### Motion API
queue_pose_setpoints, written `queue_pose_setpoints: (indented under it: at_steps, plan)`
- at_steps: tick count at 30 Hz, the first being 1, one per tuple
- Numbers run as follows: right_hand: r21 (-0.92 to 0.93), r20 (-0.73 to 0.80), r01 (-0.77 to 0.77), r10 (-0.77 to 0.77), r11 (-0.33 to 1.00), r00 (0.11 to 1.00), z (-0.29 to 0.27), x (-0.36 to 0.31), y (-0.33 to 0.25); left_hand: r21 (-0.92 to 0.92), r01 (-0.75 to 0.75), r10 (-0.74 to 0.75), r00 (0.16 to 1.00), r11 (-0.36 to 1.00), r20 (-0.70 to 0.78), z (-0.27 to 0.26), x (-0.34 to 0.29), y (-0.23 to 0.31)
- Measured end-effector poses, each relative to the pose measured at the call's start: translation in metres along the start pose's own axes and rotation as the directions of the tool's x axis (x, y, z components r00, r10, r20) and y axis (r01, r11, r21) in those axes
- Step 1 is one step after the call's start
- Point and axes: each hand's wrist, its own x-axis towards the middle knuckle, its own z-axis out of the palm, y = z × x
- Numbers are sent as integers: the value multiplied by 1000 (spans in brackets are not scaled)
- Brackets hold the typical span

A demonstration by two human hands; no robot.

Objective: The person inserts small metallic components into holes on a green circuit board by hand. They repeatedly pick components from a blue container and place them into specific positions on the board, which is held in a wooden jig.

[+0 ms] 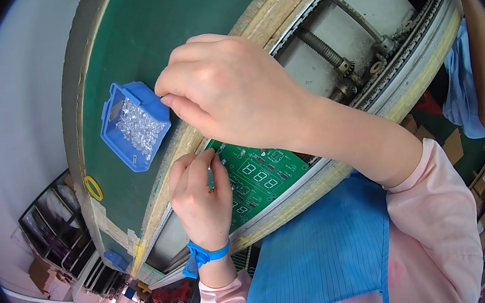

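My left hand (200,202), fingers curled, pinch unclear, perhaps steadies display circuit board (262,178) along conveyor rail (287,208). My right hand (230,88) presses thumb to forefinger, contents indistinct, beside blue bin (140,92) of clear components (138,124), likely set for reach.

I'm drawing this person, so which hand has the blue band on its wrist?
The left hand, by the green circuit board, wears the blue band; the right hand, higher in the picture, has a bare wrist.

one fisheye view from wearer's head, close above near edge of green table (142,38); faces down across it; table edges slant, bow near rim.
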Motion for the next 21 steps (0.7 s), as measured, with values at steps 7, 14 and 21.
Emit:
queue_pose_setpoints:
  at_steps: [7, 14, 21]
  plan:
    - [28, -42, -14, 15, 999, 999, 1, 0, -1, 42, 13, -14, 1000, 999, 20, 1, 2, 4]
    - [47, -44, -16, 18, 999, 999, 0, 0, -4, 84, 35, -35, 999, 996, 2, 3, 0, 6]
    - [44, -45, -9, 11, 999, 999, 0, -1, -3, 73, 7, -4, 999, 997, -44, 7, -7, 5]
